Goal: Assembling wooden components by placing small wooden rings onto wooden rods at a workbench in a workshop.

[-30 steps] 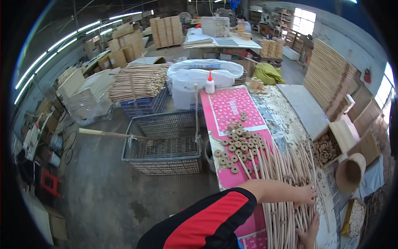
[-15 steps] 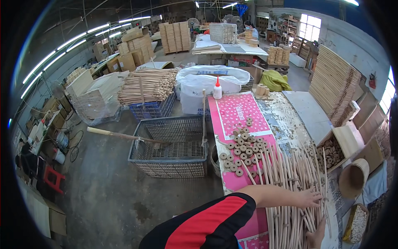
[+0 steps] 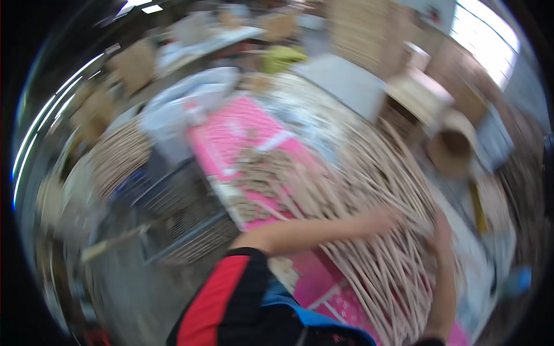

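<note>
Across the near part of the tabletop (image 3: 472, 262), partly covered by a pink sheet (image 3: 239, 121), many thin pale sticks (image 3: 404, 279) lie in a loose heap, roughly side by side. From a black and red sleeve (image 3: 216, 291) the left forearm reaches over them, and the left hand (image 3: 378, 223) is on top of the heap. The right hand (image 3: 441, 233) is at the right side of the same sticks. Both hands are blurred, so I cannot tell if their fingers are apart or closed on some stick. Beyond the left forearm, small brownish discs (image 3: 262, 170) are gathered on the pink sheet. To the left of the tabletop stands a dark crate (image 3: 179, 210); to the right, a round tub (image 3: 453, 150) shows its dark opening. Farther are a white bag (image 3: 173, 124), a yellow-green cloth (image 3: 284, 57), and finally a bright window (image 3: 485, 40).
</note>
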Motion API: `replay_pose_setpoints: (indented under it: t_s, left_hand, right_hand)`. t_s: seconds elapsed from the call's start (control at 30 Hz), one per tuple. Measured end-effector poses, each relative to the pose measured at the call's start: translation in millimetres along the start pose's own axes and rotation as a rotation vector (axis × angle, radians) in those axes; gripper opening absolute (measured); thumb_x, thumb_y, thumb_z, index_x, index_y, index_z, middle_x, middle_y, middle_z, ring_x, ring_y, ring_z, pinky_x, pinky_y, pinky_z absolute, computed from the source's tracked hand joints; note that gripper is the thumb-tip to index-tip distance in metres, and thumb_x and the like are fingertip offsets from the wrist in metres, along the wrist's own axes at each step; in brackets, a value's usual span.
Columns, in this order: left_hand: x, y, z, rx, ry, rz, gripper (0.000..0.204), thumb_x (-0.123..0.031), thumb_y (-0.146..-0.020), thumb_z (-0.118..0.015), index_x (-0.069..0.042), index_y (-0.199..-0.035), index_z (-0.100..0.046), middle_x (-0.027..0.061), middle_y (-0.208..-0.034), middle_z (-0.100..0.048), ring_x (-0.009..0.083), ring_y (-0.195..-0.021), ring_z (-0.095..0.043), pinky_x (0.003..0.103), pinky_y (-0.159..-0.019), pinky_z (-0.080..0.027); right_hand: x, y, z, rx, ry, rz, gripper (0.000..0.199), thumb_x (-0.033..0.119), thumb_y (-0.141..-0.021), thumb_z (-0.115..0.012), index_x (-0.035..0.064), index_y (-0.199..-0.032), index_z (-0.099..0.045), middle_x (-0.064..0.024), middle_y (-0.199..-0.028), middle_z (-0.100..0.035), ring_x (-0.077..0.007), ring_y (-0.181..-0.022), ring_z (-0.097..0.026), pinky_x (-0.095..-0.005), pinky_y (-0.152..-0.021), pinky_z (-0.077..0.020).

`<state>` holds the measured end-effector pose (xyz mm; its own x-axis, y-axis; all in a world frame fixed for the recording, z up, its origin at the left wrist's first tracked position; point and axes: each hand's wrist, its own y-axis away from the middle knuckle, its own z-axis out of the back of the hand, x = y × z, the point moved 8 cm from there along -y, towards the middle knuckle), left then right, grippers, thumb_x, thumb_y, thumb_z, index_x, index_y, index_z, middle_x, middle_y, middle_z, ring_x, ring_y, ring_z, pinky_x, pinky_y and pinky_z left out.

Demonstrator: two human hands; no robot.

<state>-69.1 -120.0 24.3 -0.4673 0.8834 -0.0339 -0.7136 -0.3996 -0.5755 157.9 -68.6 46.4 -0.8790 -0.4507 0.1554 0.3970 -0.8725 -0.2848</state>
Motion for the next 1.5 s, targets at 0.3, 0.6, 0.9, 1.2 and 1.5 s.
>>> replay_pose_setpoints:
  t_s: [0.3,0.6,0.9,1.2,1.5]
  left_hand:
    - [-21.9,-36.8,49.9,0.214,0.111,-0.145,0.029,-0.026,-0.091,-0.064,-0.011,-0.115,-0.068,0.0084,-0.121,-0.066,0.023,-0.115,-0.063,0.043,-0.103,-0.045]
    - [12.6,-30.6,24.7,0.777,0.088,0.256,0.03,-0.038,-0.097,-0.056,-0.012,-0.098,-0.072,0.0147,-0.084,-0.072,0.0374,-0.083,-0.07,0.051,-0.073,-0.056]
    - [38.5,-36.9,-13.9,0.853,-0.019,0.135,0.029,-0.037,-0.084,-0.073,-0.012,-0.099,-0.072,0.0103,-0.097,-0.071,0.0318,-0.092,-0.071,0.046,-0.075,-0.056]
    - [47.7,-50.9,-15.2,0.689,-0.049,0.113,0.044,-0.031,-0.077,-0.08,-0.007,-0.108,-0.059,0.011,-0.103,-0.066,0.032,-0.094,-0.069,0.045,-0.075,-0.056]
    - [20.9,-48.3,-2.6,0.652,-0.068,-0.029,0.064,-0.033,-0.066,-0.088,-0.008,-0.115,-0.055,0.0093,-0.106,-0.059,0.0293,-0.1,-0.064,0.042,-0.074,-0.056]
  right_hand:
    - [-25.6,-15.4,13.4,0.118,0.1,-0.302,0.105,0.021,-0.062,-0.087,0.0269,-0.154,-0.039,-0.0096,-0.13,-0.061,-0.0332,-0.116,-0.06,-0.0461,-0.097,-0.0506]
    - [-107.0,-18.5,8.1,0.191,-0.007,-0.478,0.094,0.052,-0.057,-0.089,0.0223,-0.142,-0.059,-0.0124,-0.122,-0.072,-0.0315,-0.11,-0.068,-0.0431,-0.091,-0.0541]
    - [-32.2,16.5,24.1,-0.047,0.091,-0.203,0.113,0.067,-0.071,-0.078,0.017,-0.16,-0.029,-0.0192,-0.164,-0.027,-0.0389,-0.151,-0.027,-0.063,-0.121,-0.0188]
    - [35.3,74.3,11.3,0.293,0.018,-0.302,0.116,0.033,-0.071,-0.086,0.0125,-0.163,-0.017,-0.0191,-0.165,-0.025,-0.0414,-0.151,-0.025,-0.0637,-0.119,-0.0246]
    - [59.5,71.4,-1.2,0.28,0.09,-0.149,0.086,0.01,-0.071,-0.076,0.0115,-0.15,-0.042,-0.011,-0.121,-0.059,-0.0289,-0.112,-0.058,-0.0437,-0.091,-0.0502]
